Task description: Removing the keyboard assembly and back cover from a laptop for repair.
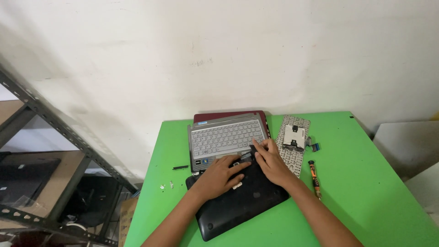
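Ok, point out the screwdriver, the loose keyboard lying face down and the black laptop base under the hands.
screwdriver (314,176): head view, middle of its orange and black handle.
loose keyboard (289,126): head view, bare back panel near its far edge.
black laptop base (242,203): head view, bare black shell below the hands.

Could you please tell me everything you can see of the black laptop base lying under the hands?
The black laptop base is a matte, plastic-looking shell with rounded corners, lying flat and skewed on the green table. Its far edge overlaps the silver keyboard deck. The left hand rests on it; the right hand presses at its far edge.
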